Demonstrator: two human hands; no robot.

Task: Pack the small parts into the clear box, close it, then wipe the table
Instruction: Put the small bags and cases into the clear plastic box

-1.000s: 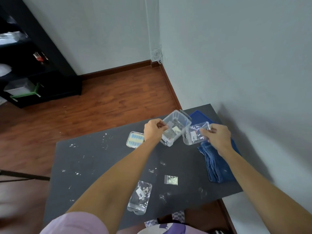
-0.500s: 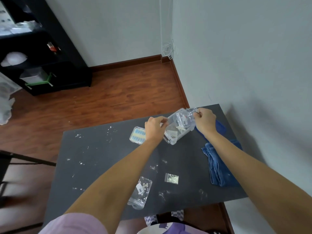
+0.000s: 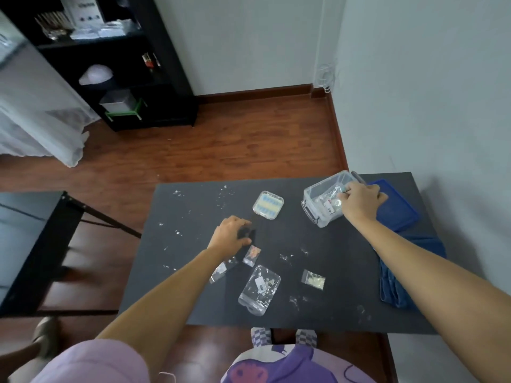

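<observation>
Head view: right hand (image 3: 359,201) pinching a clear bag into clear box (image 3: 322,200); left hand (image 3: 231,234) fingers curled over table (image 3: 193,272), grip unclear. Best released low, fully inside.

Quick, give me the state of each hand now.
Left hand: closing on a small dark item on the table.
Right hand: pressing a clear bag into the clear box.

black shelf (image 3: 154,78) | wood floor (image 3: 221,145) | 2nd black table (image 3: 30,244)
</observation>
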